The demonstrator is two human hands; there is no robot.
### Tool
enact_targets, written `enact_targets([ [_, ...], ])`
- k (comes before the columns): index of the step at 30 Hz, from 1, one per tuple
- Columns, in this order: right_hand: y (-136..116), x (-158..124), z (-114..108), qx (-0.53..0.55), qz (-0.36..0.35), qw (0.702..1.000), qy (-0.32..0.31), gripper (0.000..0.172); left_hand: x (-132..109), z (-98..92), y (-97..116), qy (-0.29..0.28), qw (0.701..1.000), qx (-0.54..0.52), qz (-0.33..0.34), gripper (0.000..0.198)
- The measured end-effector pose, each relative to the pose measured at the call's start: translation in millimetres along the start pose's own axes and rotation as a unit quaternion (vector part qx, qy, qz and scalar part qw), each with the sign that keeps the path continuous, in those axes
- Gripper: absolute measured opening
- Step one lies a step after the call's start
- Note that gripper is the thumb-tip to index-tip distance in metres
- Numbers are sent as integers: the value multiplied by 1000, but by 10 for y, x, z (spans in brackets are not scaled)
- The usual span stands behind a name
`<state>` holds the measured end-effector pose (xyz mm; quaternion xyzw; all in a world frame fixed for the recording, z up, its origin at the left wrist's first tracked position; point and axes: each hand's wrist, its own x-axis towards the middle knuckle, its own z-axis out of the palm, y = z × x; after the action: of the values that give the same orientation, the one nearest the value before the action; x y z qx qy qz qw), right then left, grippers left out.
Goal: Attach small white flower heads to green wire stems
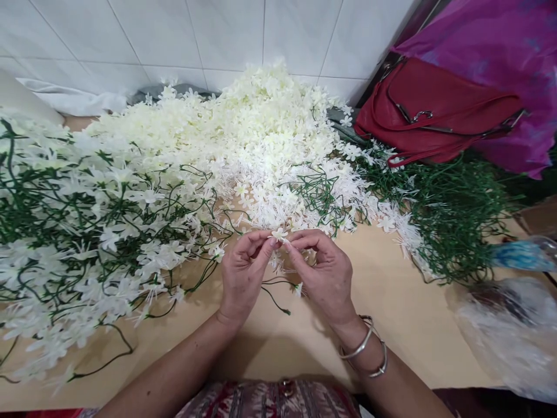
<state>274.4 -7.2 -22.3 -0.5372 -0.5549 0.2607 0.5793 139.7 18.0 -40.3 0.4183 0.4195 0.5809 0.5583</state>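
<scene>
Between my fingertips I hold a small white artificial flower (279, 234), just in front of the flower heap. My left hand (244, 273) pinches it from the left side with thumb and forefinger. From the other side, the thumb and forefinger of my right hand (325, 271) close on it too. Below my hands a green stem (275, 299) lies on the table. A pile of loose white blossoms (265, 128) rises behind. To the left spreads a mass of white flowers on green stems (100, 232).
Bare green stems (456, 215) are heaped at the right, under a red handbag (435, 110) and a purple bag (487, 35). A clear plastic bag (513, 331) lies at the right edge of the table (400, 325). White wall tiles (230, 35) stand behind.
</scene>
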Motion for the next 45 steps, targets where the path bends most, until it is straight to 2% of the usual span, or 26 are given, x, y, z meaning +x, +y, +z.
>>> enact_targets([
  [4,3,4,12,-4,11,1000,3,14,-5,7,0,-5,1000,20,3,15],
  [7,23,8,17,-13,24,1000,9,14,-31,-6,-25,-32,998,56,19,13],
  [13,-2,-9,21,-25,39,998,40,16,-68,-63,-79,-66,980,154,104,11],
  [16,-40,-24,35,-24,40,997,58,19,-75,-62,-65,-69,975,171,128,11],
  [23,-43,-3,55,29,93,994,45,17,-80,-51,-52,-72,983,142,94,11],
  [25,-36,13,40,51,108,992,39,12,-71,-63,-47,-76,981,149,98,11],
  [27,-27,28,11,67,121,990,27,17,-60,-76,-29,-85,974,173,119,10],
  [29,-13,42,-27,50,112,992,7,22,-50,-84,-9,-92,966,196,138,9],
  [33,23,87,-101,-33,33,999,-28,13,-48,-74,-1,-107,967,191,133,10],
  [37,54,158,-166,-4,11,1000,5,8,-59,-50,23,-119,970,182,114,20],
  [40,77,200,-227,76,44,995,40,6,-53,-74,144,-130,948,237,171,16],
  [41,86,209,-250,90,53,993,53,9,-49,-98,204,-156,934,258,191,12],
  [43,103,224,-297,89,66,990,82,11,-46,-164,327,-262,894,299,207,4],
  [45,116,234,-339,73,69,990,102,11,-55,-243,413,-400,817,367,194,4],
])
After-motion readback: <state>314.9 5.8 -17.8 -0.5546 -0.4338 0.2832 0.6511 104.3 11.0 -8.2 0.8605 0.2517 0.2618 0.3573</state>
